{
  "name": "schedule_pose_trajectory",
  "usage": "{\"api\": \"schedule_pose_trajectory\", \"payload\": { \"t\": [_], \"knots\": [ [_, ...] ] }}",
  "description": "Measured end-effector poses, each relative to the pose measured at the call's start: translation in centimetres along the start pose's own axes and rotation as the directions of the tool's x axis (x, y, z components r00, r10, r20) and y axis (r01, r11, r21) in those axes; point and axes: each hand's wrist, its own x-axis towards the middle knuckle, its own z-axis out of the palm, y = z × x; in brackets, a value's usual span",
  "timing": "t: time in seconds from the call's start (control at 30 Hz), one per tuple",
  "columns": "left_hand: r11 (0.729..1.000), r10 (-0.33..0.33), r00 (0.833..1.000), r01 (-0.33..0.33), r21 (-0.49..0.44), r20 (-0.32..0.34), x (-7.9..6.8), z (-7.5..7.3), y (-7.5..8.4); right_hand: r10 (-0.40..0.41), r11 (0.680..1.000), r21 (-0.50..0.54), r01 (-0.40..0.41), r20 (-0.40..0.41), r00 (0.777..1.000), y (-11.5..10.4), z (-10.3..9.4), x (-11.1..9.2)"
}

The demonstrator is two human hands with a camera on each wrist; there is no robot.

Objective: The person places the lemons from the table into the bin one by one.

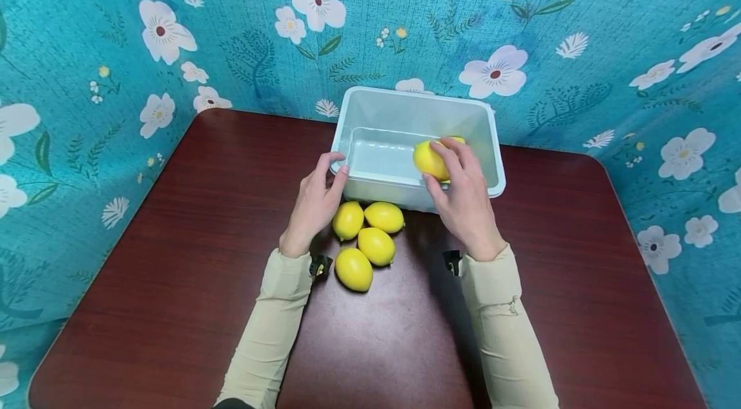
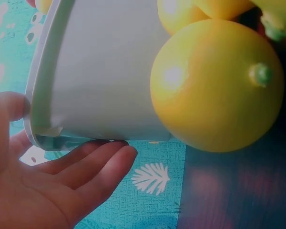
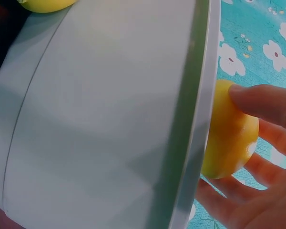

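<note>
In the head view my right hand point(image 1: 463, 197) grips a yellow lemon point(image 1: 428, 160) above the right part of a pale grey-blue plastic bin point(image 1: 384, 187). Thumb and fingers wrap this lemon point(image 3: 229, 133) just beyond the bin's rim in the right wrist view. Partly hidden behind it, more yellow shows inside the bin. My left hand point(image 1: 314, 203) holds the bin's front left corner, thumb at the rim and fingers along the side point(image 2: 45, 129). Several lemons point(image 1: 376, 246) lie in a cluster on the table before the bin; one lemon point(image 2: 217, 86) looms large in the left wrist view.
The dark red-brown table point(image 1: 231, 203) extends to both sides of the bin. A teal cloth with white flowers point(image 1: 399, 29) hangs behind and around the table, close to the bin's back wall.
</note>
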Motion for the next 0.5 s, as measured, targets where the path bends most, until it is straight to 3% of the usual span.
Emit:
{"api": "schedule_pose_trajectory", "payload": {
  "t": [0.23, 0.5],
  "knots": [
    [1.000, -0.001, 1.000, 0.001, 0.003, -0.006, -0.04, 0.13, -0.14, -0.007, 0.999, -0.054, 0.007, 0.004, 1.000, 0.06, 0.32, -0.02],
    [1.000, 0.011, 1.000, -0.011, -0.009, 0.004, 0.01, 0.10, -0.13, -0.029, 1.000, 0.012, 0.029, 0.020, 0.999, 0.34, 0.62, 0.07]
  ]
}}
